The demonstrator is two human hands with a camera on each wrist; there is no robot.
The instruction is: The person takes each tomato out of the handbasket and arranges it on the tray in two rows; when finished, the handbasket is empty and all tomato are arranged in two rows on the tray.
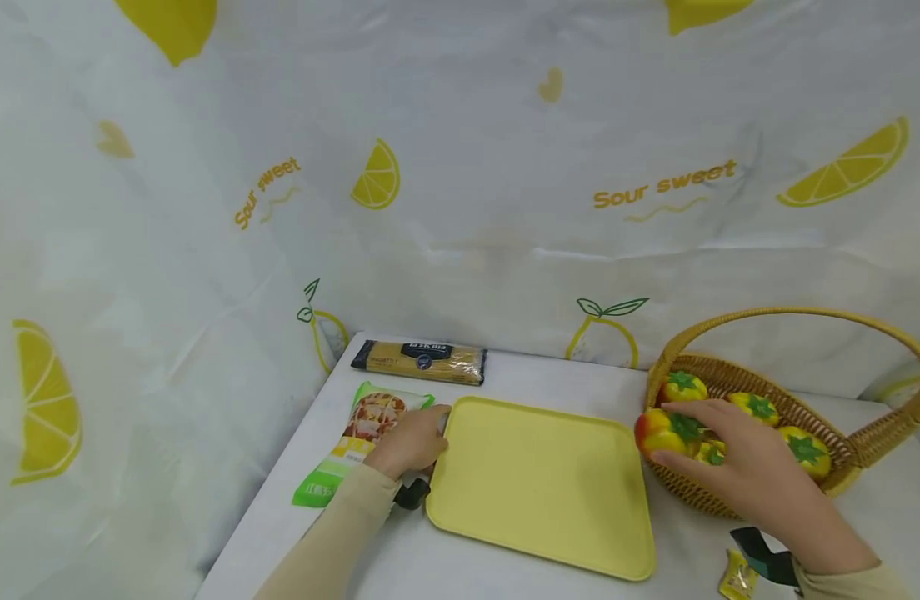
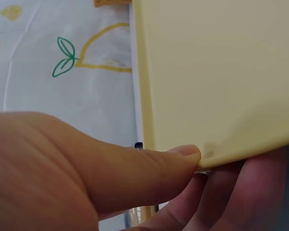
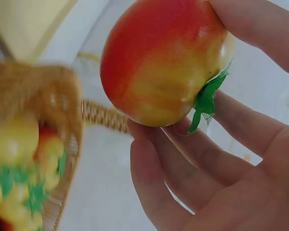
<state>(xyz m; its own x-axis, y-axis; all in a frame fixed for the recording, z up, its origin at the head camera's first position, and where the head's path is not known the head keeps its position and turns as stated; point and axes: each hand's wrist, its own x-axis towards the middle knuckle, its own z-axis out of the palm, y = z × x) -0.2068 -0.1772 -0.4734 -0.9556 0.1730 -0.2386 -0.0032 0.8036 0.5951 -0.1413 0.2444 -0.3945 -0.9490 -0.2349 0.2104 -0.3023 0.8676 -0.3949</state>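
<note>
My left hand (image 1: 409, 443) pinches the left edge of a pale yellow rectangular tray (image 1: 542, 487). In the left wrist view its thumb (image 2: 149, 175) lies on the tray's rim, with the other fingers underneath. A toy-like persimmon (image 3: 159, 67), red and yellow with a green cloth leaf top, is held between the thumb and fingers of my right hand (image 1: 760, 471). That hand is at the left side of a wicker basket (image 1: 681, 490), between it and the tray. Inside the basket lie several similar persimmons (image 1: 805, 450), partly hidden by the hand.
A green-and-white food bag (image 1: 321, 479) lies left of the tray, beside my left hand. Behind it is a pack of spaghetti (image 1: 422, 360). A small yellow packet (image 1: 737, 577) sits in front of the basket. The basket's tall handle (image 1: 797, 312) arches over it. Lemon-printed cloth walls stand behind and left.
</note>
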